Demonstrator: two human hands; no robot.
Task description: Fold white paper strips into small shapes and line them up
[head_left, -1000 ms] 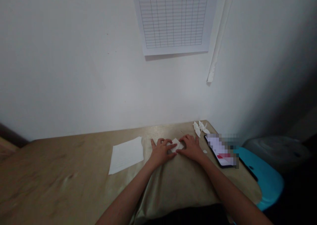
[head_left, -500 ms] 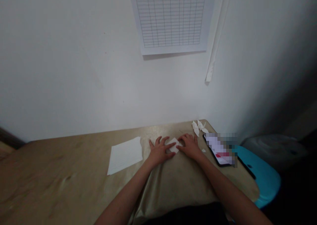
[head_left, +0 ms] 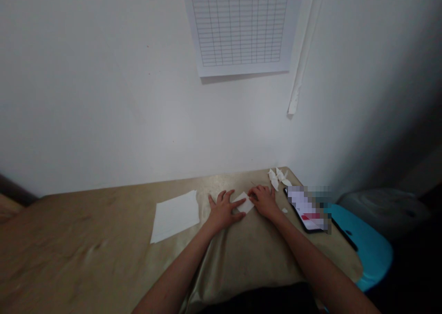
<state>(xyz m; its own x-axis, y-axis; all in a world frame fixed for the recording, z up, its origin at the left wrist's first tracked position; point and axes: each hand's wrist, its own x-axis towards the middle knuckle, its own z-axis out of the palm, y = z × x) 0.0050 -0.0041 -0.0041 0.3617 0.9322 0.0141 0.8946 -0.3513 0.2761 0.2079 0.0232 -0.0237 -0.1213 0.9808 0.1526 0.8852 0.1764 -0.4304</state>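
- Folded paper (head_left: 244,202) is located near the table's (head_left: 86,240) far edge, between the hands.
- Left hand (head_left: 223,210) is spread open upon it.
- Right hand (head_left: 264,200) is curled at its right side; grip cannot be told.

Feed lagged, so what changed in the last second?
The left hand uncurled its fingers and now lies flat on the small folded paper. The right hand stays on its right edge. Loose sheet, phone and paper figures unmoved.
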